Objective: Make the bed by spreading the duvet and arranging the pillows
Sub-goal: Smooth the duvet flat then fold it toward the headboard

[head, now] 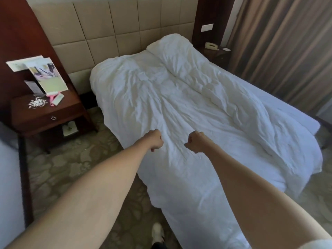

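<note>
**Both hands bunched at the foot of a rumpled duvet**

The white duvet [179, 108] lies spread over the bed [303, 119], heavily creased, with long folds running from the headboard end down toward the near corner. Its near end hangs off the foot of the bed toward the carpet [71, 168]. Along the right side it is rucked into a thick ridge, leaving a strip of the bed bare beside the curtain [280, 51].

The left hand [155, 140] and the right hand [195, 141] reach out side by side over the near part of the duvet, a short gap between them. Both have the fingers curled in tight, knuckles up. They sit right at the cloth, but whether either one pinches a fold of it cannot be told from this angle.

One white pillow [172, 45] rests at the far right of the bed head, against the padded headboard [107, 33], with the duvet's upper edge pulled up over part of it.

To the left stands a dark wooden nightstand [46, 112] whose top surface carries leaflets [45, 72] propped against the wall panel and some small scattered bits. On the far side, a telephone [212, 45] sits on another bedside surface. A white shoe [158, 230] shows on the carpet at the bottom edge.
</note>
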`<state>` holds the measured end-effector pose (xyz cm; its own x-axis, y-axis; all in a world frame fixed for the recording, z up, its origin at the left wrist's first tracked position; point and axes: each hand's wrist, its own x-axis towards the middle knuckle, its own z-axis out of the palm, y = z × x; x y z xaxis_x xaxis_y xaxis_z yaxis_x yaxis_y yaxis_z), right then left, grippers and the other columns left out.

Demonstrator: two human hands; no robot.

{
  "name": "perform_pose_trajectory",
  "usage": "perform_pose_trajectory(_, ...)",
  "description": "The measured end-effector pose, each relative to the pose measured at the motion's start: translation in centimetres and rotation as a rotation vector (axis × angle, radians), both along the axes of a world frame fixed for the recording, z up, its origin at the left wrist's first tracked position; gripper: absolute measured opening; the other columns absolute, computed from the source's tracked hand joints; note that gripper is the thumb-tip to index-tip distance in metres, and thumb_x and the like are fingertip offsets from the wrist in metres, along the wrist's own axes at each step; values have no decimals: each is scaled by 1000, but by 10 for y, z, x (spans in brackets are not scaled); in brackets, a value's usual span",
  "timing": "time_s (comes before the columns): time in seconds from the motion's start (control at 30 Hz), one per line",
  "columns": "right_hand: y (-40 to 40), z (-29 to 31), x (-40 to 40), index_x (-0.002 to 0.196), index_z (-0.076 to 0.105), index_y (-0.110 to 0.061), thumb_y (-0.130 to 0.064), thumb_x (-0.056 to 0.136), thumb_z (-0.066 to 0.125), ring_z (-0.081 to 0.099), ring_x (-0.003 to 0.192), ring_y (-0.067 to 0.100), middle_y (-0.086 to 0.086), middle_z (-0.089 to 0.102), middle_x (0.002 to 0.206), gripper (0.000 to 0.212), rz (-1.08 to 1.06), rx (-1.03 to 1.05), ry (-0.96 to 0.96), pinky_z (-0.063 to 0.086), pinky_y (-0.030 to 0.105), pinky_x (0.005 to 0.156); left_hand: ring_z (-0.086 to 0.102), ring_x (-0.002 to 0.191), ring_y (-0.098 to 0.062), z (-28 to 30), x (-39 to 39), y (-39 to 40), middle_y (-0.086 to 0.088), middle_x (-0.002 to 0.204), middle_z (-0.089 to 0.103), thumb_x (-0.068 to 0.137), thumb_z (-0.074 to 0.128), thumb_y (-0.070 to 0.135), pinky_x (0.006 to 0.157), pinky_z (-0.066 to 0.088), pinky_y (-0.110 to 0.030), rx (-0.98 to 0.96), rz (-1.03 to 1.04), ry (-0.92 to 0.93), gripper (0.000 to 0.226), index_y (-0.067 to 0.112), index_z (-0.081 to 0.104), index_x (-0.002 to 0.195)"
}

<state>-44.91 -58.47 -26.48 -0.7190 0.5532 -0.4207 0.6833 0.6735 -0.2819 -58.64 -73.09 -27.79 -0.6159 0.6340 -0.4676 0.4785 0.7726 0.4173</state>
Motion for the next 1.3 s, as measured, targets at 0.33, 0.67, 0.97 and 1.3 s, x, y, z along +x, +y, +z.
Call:
perform_pose_trajectory(0.33,24,-15,-239,91,62,-13,-27,90,57,70,73,19,4,69,64,15,69,-91,44,58,34,76,64,66,-24,10,-234,-5,-12,87,60,88,48,7,54,47,-28,-97,-3,60,9,11,54,82)
perform_pose_trajectory(0.67,57,6,-443,91,62,-17,-26,89,55,69,79,19,1,69,64,12,129,-72,42,52,28,68,68,68,-23,17,-434,45,-10,92,65,92,49,17,59,49,-28,-43,33,51,9,12,55,88)
perform_pose_trajectory(0.97,122,-1,-584,81,56,-18,-28,91,57,71,78,21,4,70,69,15,-78,-35,11,56,33,76,68,65,-24,-13,-611,121,-14,96,66,87,44,12,58,47,-29,-47,-127,18,18,6,58,97)
perform_pose_trajectory(1.3,192,15,-702,92,60,-16,-31,91,59,70,74,19,1,68,66,16,-348,-23,63,57,35,76,67,62,-27,25,-768,243,-18,86,70,88,42,11,59,48,-27,23,-431,84,16,10,56,79)
